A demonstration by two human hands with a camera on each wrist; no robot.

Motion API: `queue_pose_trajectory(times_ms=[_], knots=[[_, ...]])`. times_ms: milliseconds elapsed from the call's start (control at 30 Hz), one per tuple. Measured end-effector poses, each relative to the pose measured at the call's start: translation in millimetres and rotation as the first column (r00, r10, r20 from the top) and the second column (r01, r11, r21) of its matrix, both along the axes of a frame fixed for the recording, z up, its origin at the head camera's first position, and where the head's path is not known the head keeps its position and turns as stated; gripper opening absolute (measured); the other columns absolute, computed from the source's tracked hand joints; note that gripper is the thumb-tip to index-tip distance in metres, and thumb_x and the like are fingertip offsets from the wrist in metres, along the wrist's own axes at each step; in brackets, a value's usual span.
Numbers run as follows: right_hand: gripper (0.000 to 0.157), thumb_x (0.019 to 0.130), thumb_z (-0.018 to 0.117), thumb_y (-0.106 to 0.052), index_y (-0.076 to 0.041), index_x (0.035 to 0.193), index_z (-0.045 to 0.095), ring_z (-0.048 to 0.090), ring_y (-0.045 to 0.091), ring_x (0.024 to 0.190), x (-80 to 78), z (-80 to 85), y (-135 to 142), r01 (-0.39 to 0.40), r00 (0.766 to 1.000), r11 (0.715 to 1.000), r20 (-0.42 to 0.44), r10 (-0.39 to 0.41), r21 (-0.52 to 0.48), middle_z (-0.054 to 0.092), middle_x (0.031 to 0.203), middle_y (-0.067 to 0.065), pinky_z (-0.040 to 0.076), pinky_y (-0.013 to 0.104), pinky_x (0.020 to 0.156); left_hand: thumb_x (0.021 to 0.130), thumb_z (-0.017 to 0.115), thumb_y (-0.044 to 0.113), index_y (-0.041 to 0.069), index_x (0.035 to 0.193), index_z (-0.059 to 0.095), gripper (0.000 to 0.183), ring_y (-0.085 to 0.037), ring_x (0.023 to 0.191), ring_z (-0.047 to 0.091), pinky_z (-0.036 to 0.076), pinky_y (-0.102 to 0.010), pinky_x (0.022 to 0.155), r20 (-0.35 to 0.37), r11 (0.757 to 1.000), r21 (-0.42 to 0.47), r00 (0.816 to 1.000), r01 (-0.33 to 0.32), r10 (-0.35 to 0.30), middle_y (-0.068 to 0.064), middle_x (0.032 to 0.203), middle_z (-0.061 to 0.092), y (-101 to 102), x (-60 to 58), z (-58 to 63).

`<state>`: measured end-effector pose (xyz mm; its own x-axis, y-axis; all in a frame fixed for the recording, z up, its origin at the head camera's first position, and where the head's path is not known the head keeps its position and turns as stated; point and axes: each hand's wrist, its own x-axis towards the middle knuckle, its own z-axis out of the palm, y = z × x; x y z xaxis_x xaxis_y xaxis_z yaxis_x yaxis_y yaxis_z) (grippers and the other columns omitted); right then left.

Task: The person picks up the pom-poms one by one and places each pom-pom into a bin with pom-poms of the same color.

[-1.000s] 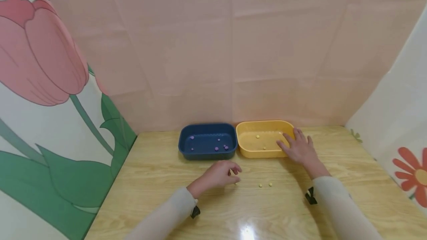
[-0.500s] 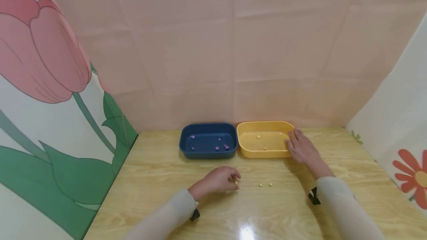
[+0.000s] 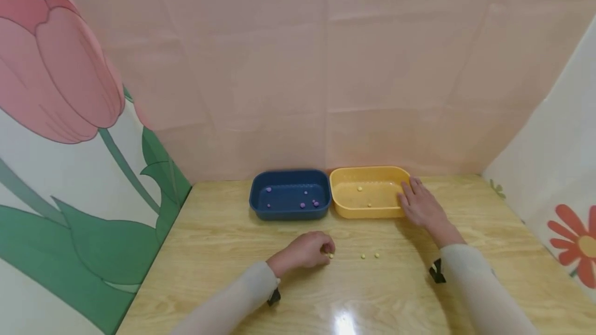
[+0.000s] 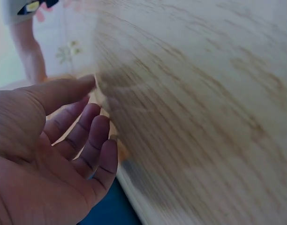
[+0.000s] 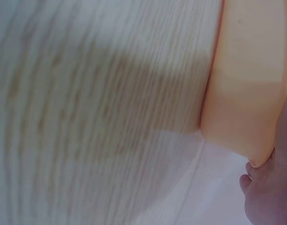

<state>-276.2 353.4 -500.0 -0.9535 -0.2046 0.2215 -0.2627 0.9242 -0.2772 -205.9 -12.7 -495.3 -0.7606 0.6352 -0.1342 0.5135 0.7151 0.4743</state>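
Note:
My left hand (image 3: 307,249) is low over the table, index finger and thumb curled round a small yellow bead (image 3: 331,256). In the left wrist view its fingers (image 4: 100,140) bend towards the thumb, and the bead is not visible there. My right hand (image 3: 422,206) grips the right wall of the yellow tray (image 3: 372,213), some fingers over the rim. The right wrist view shows this hand (image 5: 270,197) at the tray's corner (image 5: 246,136). Inside that tray lie a yellow bead (image 3: 360,188) and another yellow bead (image 3: 370,205).
A dark blue tray (image 3: 288,215) with several purple beads (image 3: 302,205) stands against the yellow tray's left side. Two loose yellow beads (image 3: 363,256) lie right of my left hand on the wooden table (image 3: 209,252). A pink backdrop (image 3: 261,66) rises behind.
My left index finger and thumb have drawn together round the bead, which has shifted slightly. My right hand has moved from hovering over the yellow tray's edge onto its wall.

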Motion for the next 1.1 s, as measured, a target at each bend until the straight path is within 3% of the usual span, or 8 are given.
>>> queue_pose_trajectory(times_ms=[200,433,600,867,1100], knots=[[0.062,0.112,0.028,-0.034,0.015,0.149,0.034,0.017,0.058,0.145,0.8,3.2,-1.9,0.007,1.0,1.0,0.016,-0.008,0.013,0.017,0.156,0.043,0.016,0.064,0.118,0.087,0.082,0.021,0.023,0.095,0.072,0.013,-0.001,0.081,0.051,0.045,-0.019,0.079,-0.012,1.0,0.017,1.0,0.01,-0.01,0.012,0.088,0.06,0.2,-2.7,-4.3],[0.065,0.112,0.026,-0.037,0.014,0.151,0.032,0.015,0.057,0.146,1.0,5.2,-2.3,0.008,0.999,1.0,0.043,-0.009,0.021,0.016,0.157,0.043,0.017,0.064,0.118,0.087,0.082,0.021,0.023,0.09,0.072,0.01,-0.002,0.078,0.051,0.044,-0.02,0.076,0.039,0.998,0.047,0.999,-0.03,0.028,0.013,0.082,0.058,1.1,-6.1,-7.9],[0.061,0.112,0.029,-0.033,0.013,0.152,0.031,0.014,0.057,0.147,-0.2,5.9,-3.3,0.015,0.998,1.0,0.057,-0.016,0.025,0.016,0.157,0.042,0.016,0.064,0.118,0.09,0.08,0.023,0.024,0.087,0.072,0.009,-0.003,0.074,0.051,0.044,-0.02,0.072,0.027,0.999,0.039,0.999,-0.028,0.027,0.014,0.079,0.057,2.9,-6.7,-9.6],[0.065,0.112,0.025,-0.037,0.014,0.152,0.03,0.013,0.058,0.146,-0.8,5.5,-2.5,0.012,0.998,1.0,0.062,-0.014,0.024,0.013,0.157,0.043,0.015,0.064,0.118,0.089,0.077,0.018,0.025,0.083,0.067,0.013,-0.001,0.074,0.052,0.045,-0.02,0.073,0.0,0.998,0.062,1.0,-0.026,0.026,0.016,0.077,0.059,4.5,-6.7,-6.1],[0.061,0.112,0.029,-0.032,0.014,0.152,0.031,0.012,0.058,0.146,-0.5,4.4,-3.0,0.006,0.998,0.999,0.06,-0.008,0.036,0.013,0.157,0.043,0.015,0.065,0.118,0.089,0.075,0.015,0.024,0.086,0.067,0.012,-0.004,0.074,0.054,0.047,-0.021,0.072,0.069,0.991,0.102,0.994,-0.09,0.084,0.014,0.079,0.061,7.9,-10.0,-0.8]])
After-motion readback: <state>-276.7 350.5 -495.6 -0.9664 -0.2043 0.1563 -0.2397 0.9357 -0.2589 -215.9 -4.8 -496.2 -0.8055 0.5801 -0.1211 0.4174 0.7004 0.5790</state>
